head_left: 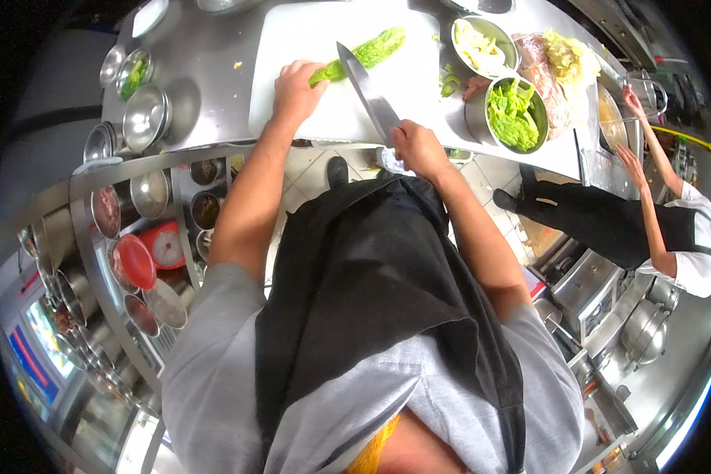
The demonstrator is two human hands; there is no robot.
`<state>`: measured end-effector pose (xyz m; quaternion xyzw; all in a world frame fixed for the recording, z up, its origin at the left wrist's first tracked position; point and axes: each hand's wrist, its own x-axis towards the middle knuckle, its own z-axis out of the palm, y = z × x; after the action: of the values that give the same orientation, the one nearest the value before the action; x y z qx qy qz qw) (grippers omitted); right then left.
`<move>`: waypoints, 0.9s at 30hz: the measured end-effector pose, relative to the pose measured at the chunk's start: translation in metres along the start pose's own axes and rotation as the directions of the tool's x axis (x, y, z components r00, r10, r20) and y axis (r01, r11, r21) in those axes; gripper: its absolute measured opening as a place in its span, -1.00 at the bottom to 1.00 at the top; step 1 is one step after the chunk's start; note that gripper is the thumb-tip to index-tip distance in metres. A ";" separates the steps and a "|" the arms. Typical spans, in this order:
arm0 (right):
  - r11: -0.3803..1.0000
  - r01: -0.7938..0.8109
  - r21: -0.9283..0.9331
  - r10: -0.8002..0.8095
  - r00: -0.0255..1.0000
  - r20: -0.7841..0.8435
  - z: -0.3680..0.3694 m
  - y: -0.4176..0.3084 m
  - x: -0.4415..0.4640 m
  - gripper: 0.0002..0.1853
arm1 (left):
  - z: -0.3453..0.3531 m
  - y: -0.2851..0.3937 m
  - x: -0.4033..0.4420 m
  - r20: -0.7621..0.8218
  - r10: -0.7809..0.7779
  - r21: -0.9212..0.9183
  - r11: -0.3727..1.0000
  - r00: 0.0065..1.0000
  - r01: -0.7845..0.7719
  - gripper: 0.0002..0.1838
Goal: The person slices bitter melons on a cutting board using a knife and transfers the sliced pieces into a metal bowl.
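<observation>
On a white cutting board (292,39) lies a long head of green lettuce (383,46), slanting up to the right. My left hand (299,85) is closed on the lettuce's lower left end and presses it against the board. My right hand (420,147) grips the handle of a large kitchen knife (365,88). The blade crosses over the lettuce near its middle, tip pointing away from me; whether it touches the leaves I cannot tell. To the right, a metal pot (515,118) holds cut green lettuce, and another metal pot (482,47) behind it holds paler cut pieces.
Leafy produce (569,59) and a plastic bag (534,55) lie beyond the pots. Metal bowls (144,117) stand at the counter's left. A co-worker (640,213) works at the right, hands near a round pan. Shelves with containers and a red scale (164,246) are below left.
</observation>
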<state>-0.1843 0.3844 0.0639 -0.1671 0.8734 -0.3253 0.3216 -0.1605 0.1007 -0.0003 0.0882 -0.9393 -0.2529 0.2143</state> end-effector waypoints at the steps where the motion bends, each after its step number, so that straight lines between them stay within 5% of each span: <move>1: 0.998 0.056 -0.029 -0.058 0.998 -0.037 0.006 -0.002 0.011 -0.64 | -0.001 -0.002 -0.002 -0.011 -0.007 -0.015 1.000 1.000 0.007 -0.69; 8: 0.986 -0.021 -0.167 0.015 0.999 -0.036 0.009 -0.032 0.029 -0.62 | 0.001 0.001 -0.004 -0.055 0.002 -0.028 1.000 0.998 -0.004 -0.73; 13: 0.986 0.144 -0.089 -0.127 0.977 0.169 0.003 0.017 -0.008 -0.64 | 0.005 -0.008 -0.002 -0.046 -0.008 -0.047 0.999 0.999 0.006 -0.73; 17: 0.959 0.237 -0.157 -0.212 0.964 0.162 -0.033 0.015 -0.044 -0.65 | -0.003 -0.002 0.004 0.015 -0.054 -0.018 0.998 0.998 0.054 -0.73; 19: 0.992 -0.118 0.037 0.110 0.979 0.171 -0.045 0.001 -0.048 -0.66 | -0.003 0.008 0.006 0.003 -0.083 0.035 0.996 0.997 0.083 -0.72; 23: 0.988 0.094 -0.125 -0.093 0.996 0.015 -0.028 0.005 0.007 -0.65 | 0.009 0.017 0.006 0.010 -0.044 0.025 0.999 0.999 0.044 -0.73; 27: 0.985 0.036 -0.168 -0.033 0.999 0.019 -0.016 -0.013 0.034 -0.64 | 0.014 0.016 0.004 -0.023 -0.054 0.062 0.997 0.998 0.055 -0.75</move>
<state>-0.2190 0.3651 0.0669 -0.2114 0.8921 -0.2544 0.3077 -0.1715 0.1196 -0.0015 0.1231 -0.9417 -0.2283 0.2145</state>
